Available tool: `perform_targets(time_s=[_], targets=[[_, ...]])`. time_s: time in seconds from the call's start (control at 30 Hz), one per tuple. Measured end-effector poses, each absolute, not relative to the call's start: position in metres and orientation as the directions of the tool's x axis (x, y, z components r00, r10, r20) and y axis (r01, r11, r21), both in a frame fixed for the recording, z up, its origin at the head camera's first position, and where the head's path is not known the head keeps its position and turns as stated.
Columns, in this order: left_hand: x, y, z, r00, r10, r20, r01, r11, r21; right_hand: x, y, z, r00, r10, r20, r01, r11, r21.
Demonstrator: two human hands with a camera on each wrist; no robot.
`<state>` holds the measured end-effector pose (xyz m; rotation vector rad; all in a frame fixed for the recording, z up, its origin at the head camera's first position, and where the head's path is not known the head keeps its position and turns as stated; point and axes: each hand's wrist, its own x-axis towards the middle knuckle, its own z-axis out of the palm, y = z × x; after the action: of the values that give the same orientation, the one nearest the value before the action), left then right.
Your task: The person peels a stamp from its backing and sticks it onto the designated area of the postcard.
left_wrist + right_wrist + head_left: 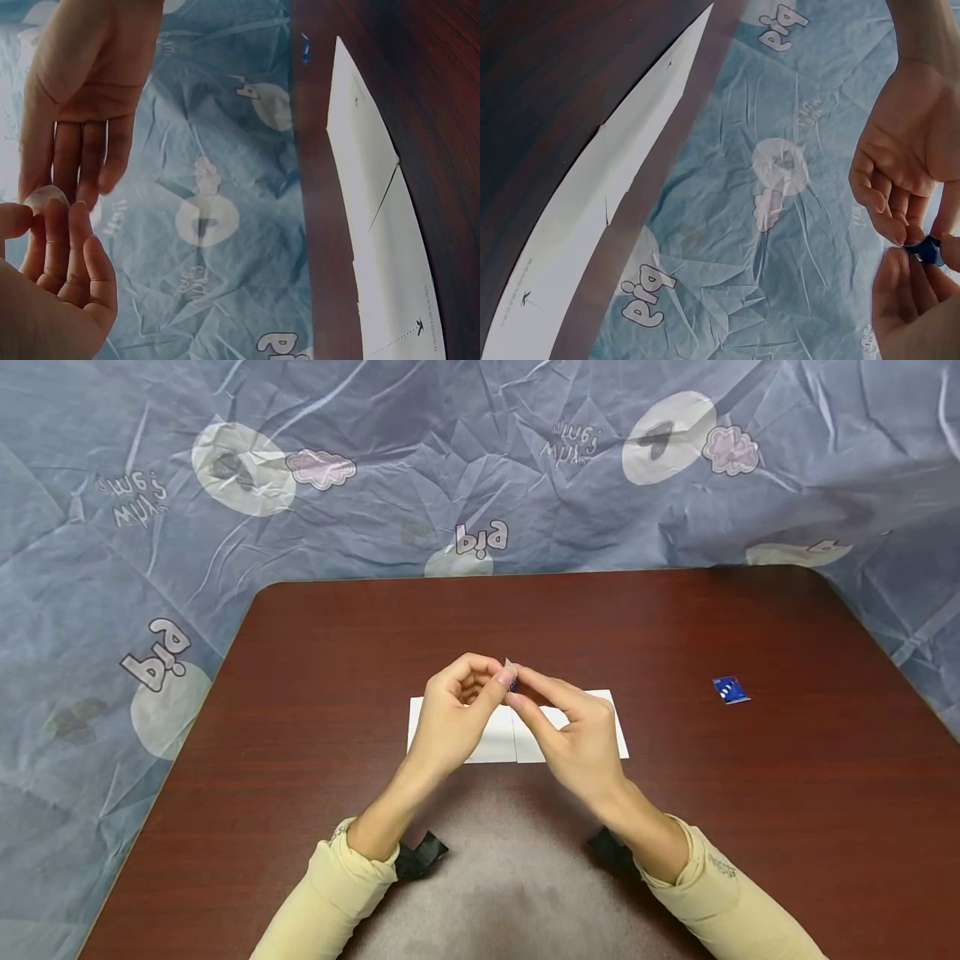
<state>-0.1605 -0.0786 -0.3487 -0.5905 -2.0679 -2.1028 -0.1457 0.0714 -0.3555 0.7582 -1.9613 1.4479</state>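
My left hand [457,718] and right hand [581,739] meet above a white sheet [491,743] that lies on the table. Between their thumbs and fingertips both pinch a small blue wrapper [928,250], mostly covered by the fingers. From the left wrist side the same piece looks pale and see-through [45,196]. What it contains cannot be made out. A line runs across the sheet's middle, a fold or slit, and its edges lift a little from the table in the wrist views.
A small blue and white packet [731,690] lies on the brown table [360,627] to the right. Black straps [422,857] hang at both wrists. Behind the table's far edge hangs a creased blue printed cloth [405,460].
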Motion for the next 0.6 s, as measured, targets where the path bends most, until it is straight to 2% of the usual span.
perform_targets(time_s=[0.2,0.37,0.6], targets=[[-0.1595,-0.0774,-0.3491,-0.897,0.153,0.414,0.413,-0.035,0.91,-0.1436,0.0749,-0.3519,-0.675,-0.075,0.734,-0.73,0.217,-0.648],[-0.159,-0.0772,-0.3479,-0.888,0.122,0.444,0.451,0.037,0.892,-0.1417,0.0761,-0.3507,-0.696,-0.088,0.712,-0.713,0.201,-0.672],[-0.1587,-0.0778,-0.3479,-0.871,0.144,0.47,0.485,0.094,0.869,-0.1416,0.0772,-0.3479,-0.722,-0.073,0.688,-0.685,0.216,-0.696]])
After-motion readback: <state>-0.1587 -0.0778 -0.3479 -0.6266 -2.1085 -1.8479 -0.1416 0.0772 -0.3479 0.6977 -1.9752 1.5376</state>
